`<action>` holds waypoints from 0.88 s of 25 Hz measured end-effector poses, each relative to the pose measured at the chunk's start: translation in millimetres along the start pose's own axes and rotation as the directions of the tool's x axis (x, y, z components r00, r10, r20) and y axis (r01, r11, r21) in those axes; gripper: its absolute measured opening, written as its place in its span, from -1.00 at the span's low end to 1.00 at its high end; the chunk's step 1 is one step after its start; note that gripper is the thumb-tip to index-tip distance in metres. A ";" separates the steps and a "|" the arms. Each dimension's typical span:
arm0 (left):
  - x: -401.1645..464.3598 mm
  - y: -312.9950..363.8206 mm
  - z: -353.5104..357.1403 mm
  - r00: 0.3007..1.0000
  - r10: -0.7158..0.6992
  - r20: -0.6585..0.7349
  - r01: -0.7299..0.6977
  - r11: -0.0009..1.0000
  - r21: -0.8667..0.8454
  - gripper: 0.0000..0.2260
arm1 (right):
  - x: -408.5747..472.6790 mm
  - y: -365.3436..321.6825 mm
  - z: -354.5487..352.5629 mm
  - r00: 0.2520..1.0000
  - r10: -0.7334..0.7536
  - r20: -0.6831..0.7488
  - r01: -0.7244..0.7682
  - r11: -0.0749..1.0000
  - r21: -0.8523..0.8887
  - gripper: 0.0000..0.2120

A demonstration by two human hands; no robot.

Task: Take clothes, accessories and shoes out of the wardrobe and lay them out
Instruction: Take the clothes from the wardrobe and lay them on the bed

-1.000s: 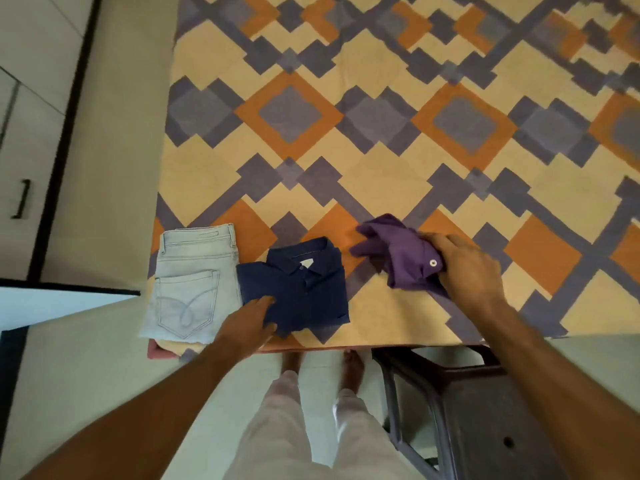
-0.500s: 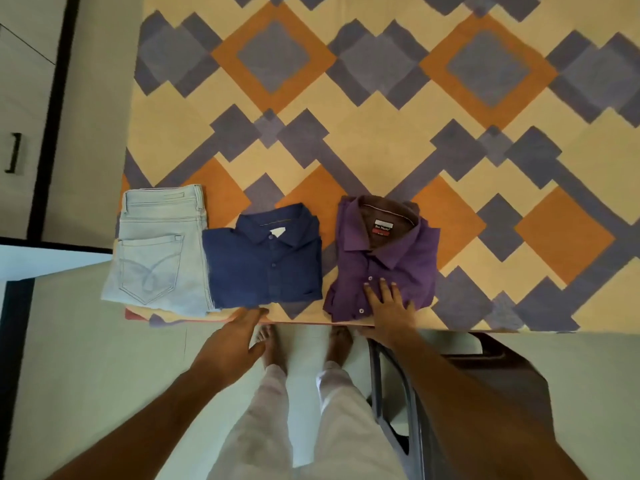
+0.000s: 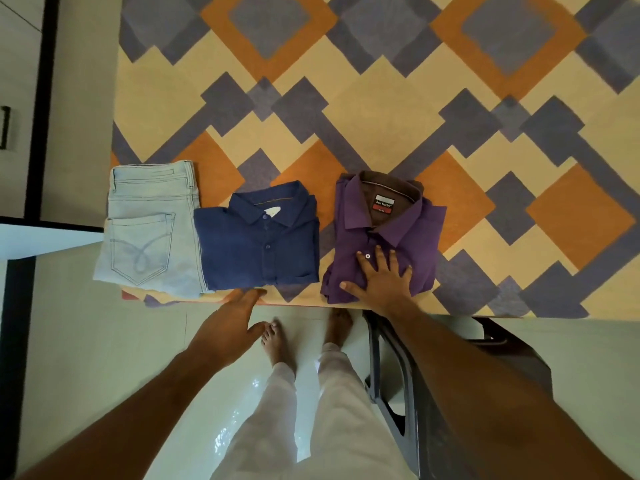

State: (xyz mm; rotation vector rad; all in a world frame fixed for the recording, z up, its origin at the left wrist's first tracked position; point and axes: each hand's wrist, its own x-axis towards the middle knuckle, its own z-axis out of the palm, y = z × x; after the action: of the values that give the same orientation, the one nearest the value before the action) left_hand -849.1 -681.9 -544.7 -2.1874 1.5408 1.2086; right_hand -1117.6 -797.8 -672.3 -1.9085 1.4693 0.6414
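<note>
Three folded garments lie in a row along the near edge of the patterned bed cover (image 3: pixel 381 98): pale blue jeans (image 3: pixel 149 230) on the left, a navy shirt (image 3: pixel 259 240) in the middle, a purple shirt (image 3: pixel 384 223) on the right with its collar label showing. My right hand (image 3: pixel 381 278) rests flat on the lower front of the purple shirt, fingers spread. My left hand (image 3: pixel 232 323) hovers just off the bed edge below the navy shirt, fingers loosely apart and holding nothing.
A dark plastic stool (image 3: pixel 433 393) stands against the bed by my right leg. Wardrobe doors with a dark handle (image 3: pixel 4 128) line the far left. A white ledge (image 3: pixel 45 237) juts in beside the jeans. Glossy pale floor lies under my bare feet (image 3: pixel 277 341).
The purple shirt went from bunched in my right hand to lying folded flat on the bed. My right hand now presses on it. My left hand drew back off the navy shirt.
</note>
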 end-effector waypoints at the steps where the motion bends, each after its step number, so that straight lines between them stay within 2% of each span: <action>1: -3.7 -0.7 1.8 1.000 -0.005 0.018 0.005 1.000 0.000 -0.44 | -7.0 -1.8 -4.5 0.991 -0.009 -0.134 0.011 1.000 0.014 -0.28; 3: -10.5 -1.3 2.9 1.000 0.005 0.019 -0.005 1.000 -0.006 -0.48 | -27.2 -5.5 -11.8 0.902 -0.090 -0.423 0.106 0.994 0.015 -0.56; 5: -15.6 -0.6 0.1 0.998 0.030 -0.048 -0.031 0.999 -0.011 -0.57 | -52.6 -9.9 -11.8 0.816 -0.197 -0.544 0.236 0.972 0.001 -0.72; 7: -22.2 0.8 -7.7 0.985 0.070 -0.160 -0.071 0.997 -0.006 -0.67 | -79.9 -19.8 -10.7 0.807 -0.256 -0.533 0.307 0.952 0.008 -0.69; 9: -29.9 -0.5 -18.1 0.963 0.110 -0.244 -0.118 0.993 -0.018 -0.77 | -101.3 -34.5 -10.4 0.831 -0.302 -0.467 0.345 0.939 0.007 -0.68; 12: -50.4 -8.7 -32.7 0.934 0.143 -0.327 -0.177 0.981 -0.077 -0.85 | -127.2 -65.2 -12.9 0.842 -0.348 -0.413 0.392 0.920 0.025 -0.64; 17: -101.6 -39.4 -51.0 0.877 0.081 -0.474 -0.159 0.979 -0.127 -0.89 | -161.3 -128.2 -38.4 0.738 -0.399 -0.544 0.509 0.859 0.061 -0.69; 20: -139.2 -65.1 -69.1 0.815 0.028 -0.579 -0.180 0.962 -0.208 -0.91 | -182.7 -180.6 -55.5 0.609 -0.442 -0.658 0.607 0.794 0.029 -0.67; 22: -173.0 -93.8 -85.6 0.743 -0.007 -0.669 -0.209 0.948 -0.241 -0.92 | -202.8 -230.0 -62.8 0.537 -0.491 -0.686 0.667 0.745 -0.012 -0.65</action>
State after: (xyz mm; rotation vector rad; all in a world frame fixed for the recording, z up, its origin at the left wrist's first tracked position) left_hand -746.5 -571.5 -391.8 -3.0077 1.8300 0.7370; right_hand -947.5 -671.4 -441.9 -2.3348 1.0417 -0.5898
